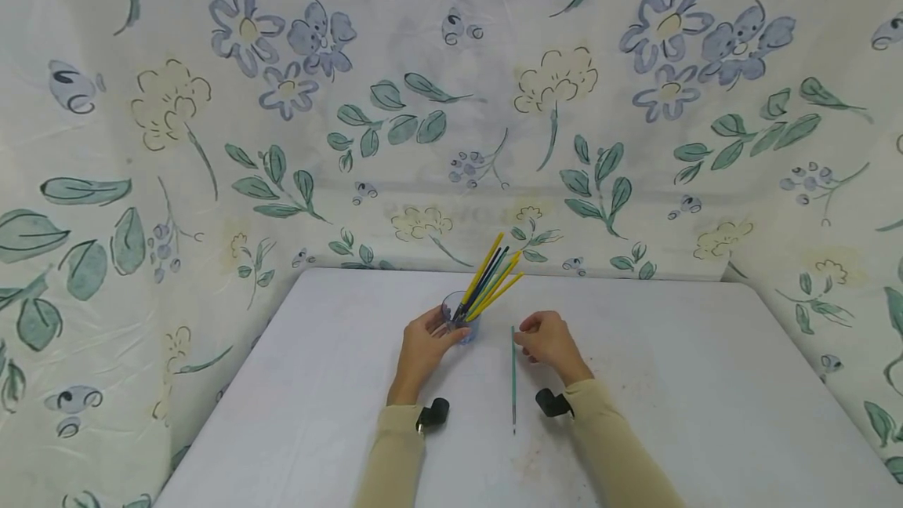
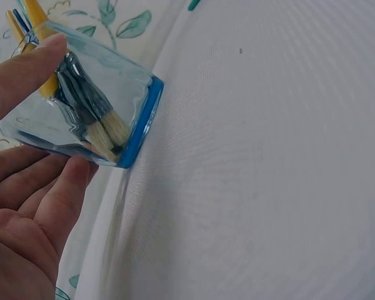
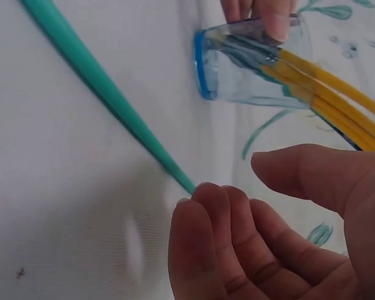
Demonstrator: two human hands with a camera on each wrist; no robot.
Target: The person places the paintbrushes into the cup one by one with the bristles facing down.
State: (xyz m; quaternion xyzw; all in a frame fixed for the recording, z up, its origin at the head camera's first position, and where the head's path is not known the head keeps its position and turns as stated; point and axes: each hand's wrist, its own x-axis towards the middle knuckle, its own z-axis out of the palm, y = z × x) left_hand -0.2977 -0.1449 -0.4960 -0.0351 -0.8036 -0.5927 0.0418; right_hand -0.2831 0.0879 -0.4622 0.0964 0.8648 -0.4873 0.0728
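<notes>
My left hand [image 1: 423, 347] holds a clear glass [image 1: 472, 330] with a blue base, thumb on one side and fingers on the other. Several paintbrushes [image 1: 484, 267] lean out of its top, mostly yellow-handled, with bristles [image 2: 109, 134] down inside. To the right, a green paintbrush [image 1: 513, 375] lies on the table, bristles toward me. My right hand [image 1: 553, 343] is at its far handle end. In the right wrist view, the fingertips reach the tip of the green handle [image 3: 106, 94], while the thumb stands apart from them. Whether they touch it, I cannot tell.
A white-covered table [image 1: 677, 414] lies under both hands, with faint stains on its right half. Behind it hangs a flower-printed cloth [image 1: 494, 139], which also runs down the sides. Each wrist carries a small black camera [image 1: 433, 414].
</notes>
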